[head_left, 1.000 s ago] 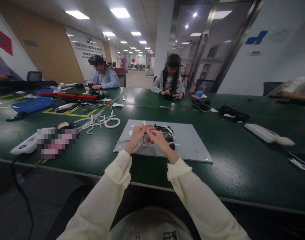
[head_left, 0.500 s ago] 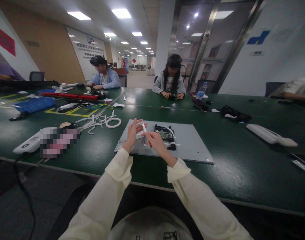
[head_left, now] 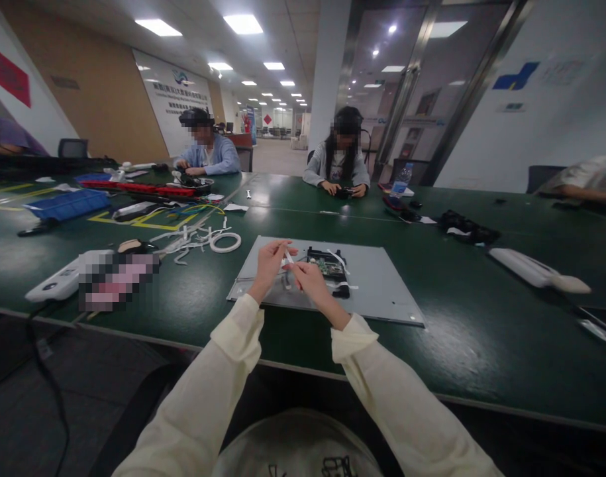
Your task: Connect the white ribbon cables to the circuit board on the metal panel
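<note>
Between my two hands stretches a short strip of white tape (head_left: 289, 256). My left hand (head_left: 271, 260) pinches its upper end, and my right hand (head_left: 308, 276) pinches the lower end. Both hands are raised over the left part of a flat grey panel (head_left: 377, 285) lying on the green table. A black bracket with a green circuit board (head_left: 327, 266) sits on the panel just beyond my right hand. White tape pieces (head_left: 343, 286) are stuck across the bracket's edges. Thin cables on the panel are partly hidden behind my hands.
A roll of white tape (head_left: 226, 242) and loose white strips (head_left: 186, 244) lie left of the panel. Further left are a white power strip (head_left: 59, 281), a pixelated pink item (head_left: 121, 281) and a blue tray (head_left: 67, 208). Two people (head_left: 338, 159) sit across the table.
The fingers of my left hand have closed from spread onto the upper end of the tape strip. My right hand keeps its pinch in nearly the same place.
</note>
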Action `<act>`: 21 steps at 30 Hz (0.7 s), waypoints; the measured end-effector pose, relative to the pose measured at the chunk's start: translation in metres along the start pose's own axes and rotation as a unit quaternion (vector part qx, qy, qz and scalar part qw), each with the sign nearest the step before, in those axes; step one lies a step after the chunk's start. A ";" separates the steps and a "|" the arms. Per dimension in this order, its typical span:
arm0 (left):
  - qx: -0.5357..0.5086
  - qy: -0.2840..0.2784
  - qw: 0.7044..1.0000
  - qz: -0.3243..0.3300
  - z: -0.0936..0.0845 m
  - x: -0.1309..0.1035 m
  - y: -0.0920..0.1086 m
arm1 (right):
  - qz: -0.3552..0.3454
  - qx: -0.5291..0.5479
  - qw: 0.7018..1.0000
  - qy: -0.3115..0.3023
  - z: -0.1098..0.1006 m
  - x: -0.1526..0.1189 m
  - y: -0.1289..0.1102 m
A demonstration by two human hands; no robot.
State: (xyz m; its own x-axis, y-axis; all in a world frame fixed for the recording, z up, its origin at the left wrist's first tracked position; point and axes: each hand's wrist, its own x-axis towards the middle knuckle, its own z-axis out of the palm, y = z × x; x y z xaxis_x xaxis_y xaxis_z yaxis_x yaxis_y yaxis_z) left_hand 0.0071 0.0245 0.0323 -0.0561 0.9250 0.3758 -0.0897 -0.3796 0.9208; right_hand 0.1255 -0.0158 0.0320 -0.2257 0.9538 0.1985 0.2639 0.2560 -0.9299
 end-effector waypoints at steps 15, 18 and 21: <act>-0.004 0.042 0.999 0.007 0.005 -0.006 0.006 | -0.033 -0.016 0.999 0.033 -0.001 -0.003 -0.004; -0.015 0.088 0.996 0.002 0.000 -0.002 0.005 | -0.039 0.015 0.999 0.028 -0.003 -0.005 -0.007; -0.031 0.101 0.994 -0.034 -0.004 0.001 0.004 | -0.034 0.028 0.999 0.029 -0.004 -0.006 -0.008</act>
State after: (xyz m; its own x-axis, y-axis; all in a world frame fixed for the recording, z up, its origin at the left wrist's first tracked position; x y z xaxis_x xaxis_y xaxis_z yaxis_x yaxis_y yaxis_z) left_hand 0.0023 0.0234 0.0359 -0.2455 0.9282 0.2795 -0.1606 -0.3232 0.9326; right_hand 0.1281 -0.0231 0.0399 -0.1851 0.9428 0.2773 0.1977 0.3121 -0.9292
